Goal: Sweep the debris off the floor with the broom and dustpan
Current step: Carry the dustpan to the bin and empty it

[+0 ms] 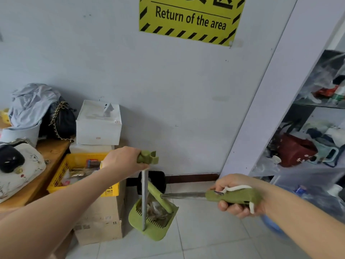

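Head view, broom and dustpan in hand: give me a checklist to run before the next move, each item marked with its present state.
1. Left hand closed on the dustpan handle: ok.
2. Right hand closed on the broom handle: ok.
3. Dustpan set down flat on the floor: cannot tell; it hangs tilted near the tiles.
4. Broom head clear of the dustpan: not ok; its green end sits in the pan's mouth.
5. Pan empty before sweeping: not ok; brownish debris lies inside.
6. Debris on the floor located: cannot tell; the visible tiles look clean.
7. Cardboard box clear of the pan: ok, though close on the left.
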`<state>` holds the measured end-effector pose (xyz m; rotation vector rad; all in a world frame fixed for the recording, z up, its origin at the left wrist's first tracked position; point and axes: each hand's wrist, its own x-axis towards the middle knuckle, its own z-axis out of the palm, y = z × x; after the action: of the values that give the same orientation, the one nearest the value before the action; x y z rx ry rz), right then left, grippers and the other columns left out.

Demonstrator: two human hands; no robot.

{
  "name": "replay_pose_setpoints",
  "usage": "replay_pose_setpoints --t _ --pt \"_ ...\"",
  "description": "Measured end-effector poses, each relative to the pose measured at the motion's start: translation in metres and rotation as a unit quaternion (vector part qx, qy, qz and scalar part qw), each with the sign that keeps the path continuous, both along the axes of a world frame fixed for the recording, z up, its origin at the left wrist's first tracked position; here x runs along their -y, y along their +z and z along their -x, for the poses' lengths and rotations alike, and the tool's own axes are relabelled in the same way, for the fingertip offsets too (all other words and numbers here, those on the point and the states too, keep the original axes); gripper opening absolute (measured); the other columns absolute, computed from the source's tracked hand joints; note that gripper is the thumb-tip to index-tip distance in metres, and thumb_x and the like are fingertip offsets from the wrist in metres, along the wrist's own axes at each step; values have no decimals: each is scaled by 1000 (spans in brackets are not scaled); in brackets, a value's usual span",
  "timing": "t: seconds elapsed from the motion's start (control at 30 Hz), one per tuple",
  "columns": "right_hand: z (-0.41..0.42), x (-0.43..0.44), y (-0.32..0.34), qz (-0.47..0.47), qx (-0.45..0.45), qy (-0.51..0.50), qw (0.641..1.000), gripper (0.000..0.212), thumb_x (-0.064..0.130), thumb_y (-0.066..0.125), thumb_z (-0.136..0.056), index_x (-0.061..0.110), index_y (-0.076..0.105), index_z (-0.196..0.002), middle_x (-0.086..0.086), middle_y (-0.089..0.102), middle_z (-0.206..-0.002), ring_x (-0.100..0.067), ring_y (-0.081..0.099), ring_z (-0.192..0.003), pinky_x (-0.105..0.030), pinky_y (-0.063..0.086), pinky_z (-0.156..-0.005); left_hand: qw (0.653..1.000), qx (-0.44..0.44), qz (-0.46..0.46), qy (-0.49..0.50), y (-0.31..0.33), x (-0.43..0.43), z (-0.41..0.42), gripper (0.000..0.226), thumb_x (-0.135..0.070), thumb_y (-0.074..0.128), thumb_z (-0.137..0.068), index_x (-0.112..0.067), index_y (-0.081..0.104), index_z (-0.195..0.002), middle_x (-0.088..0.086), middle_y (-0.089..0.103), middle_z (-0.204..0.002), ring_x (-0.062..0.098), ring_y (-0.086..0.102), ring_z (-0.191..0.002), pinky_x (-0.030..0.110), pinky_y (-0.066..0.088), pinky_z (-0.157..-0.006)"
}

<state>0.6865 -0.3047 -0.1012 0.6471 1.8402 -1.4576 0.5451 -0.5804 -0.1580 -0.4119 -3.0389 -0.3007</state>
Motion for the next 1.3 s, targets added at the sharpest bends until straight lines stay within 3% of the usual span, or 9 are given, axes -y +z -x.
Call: replay_pose_setpoints --t 0.23,0.43,0.57,0.83,0.97,1.07,1.3 --pt "64 -37 2 10 -4 40 999 25 16 46 -84 15 46 -109 -10 49 -59 -13 35 -34 -12 22 -33 999 12 -18 37 3 -25 49 31 -62 64 -80 -31 60 -78 -9 62 -73 15 62 -70 33 56 -65" --pt "123 -67 12 28 4 68 997 31 16 44 -85 15 49 -116 -10 47 -59 -14 34 -33 -12 21 -32 998 -5 4 64 16 -42 86 35 -64 62 -80 -29 57 -77 -8 60 -74 17 61 -74 28 43 -55" --pt "151 -82 13 21 -10 88 996 44 15 43 -86 6 48 -128 -10 48 -59 -14 34 -33 -12 21 -32 998 -10 22 66 20 -56 102 36 -65 61 -81 -29 59 -80 -9 59 -73 17 60 -72 29 46 -57" --pt "201 -113 21 49 -13 115 992 31 15 39 -88 11 49 -117 -9 47 -57 -12 35 -30 -11 21 -32 992 -36 116 19 26 -98 130 38 -67 55 -84 -29 56 -87 -7 59 -81 22 63 -84 30 43 -59" --pt "228 -135 14 42 -26 127 991 39 15 39 -88 11 47 -126 -8 47 -55 -11 34 -30 -11 20 -33 985 -42 168 -12 30 -128 145 39 -65 54 -87 -28 59 -97 -3 64 -93 24 64 -91 30 40 -59" --pt "252 -156 9 46 -24 140 989 23 15 39 -88 14 39 -111 -8 46 -55 -11 34 -30 -10 21 -32 979 -37 198 -27 31 -156 157 39 -63 54 -88 -28 60 -103 -3 65 -96 24 64 -93 30 38 -60" --pt "307 -214 -12 37 -21 183 982 19 14 40 -86 12 35 -105 -8 46 -55 -12 35 -30 -11 22 -30 967 4 249 -50 23 -218 188 40 -61 53 -89 -24 60 -103 -2 66 -94 24 65 -90 36 52 -68"
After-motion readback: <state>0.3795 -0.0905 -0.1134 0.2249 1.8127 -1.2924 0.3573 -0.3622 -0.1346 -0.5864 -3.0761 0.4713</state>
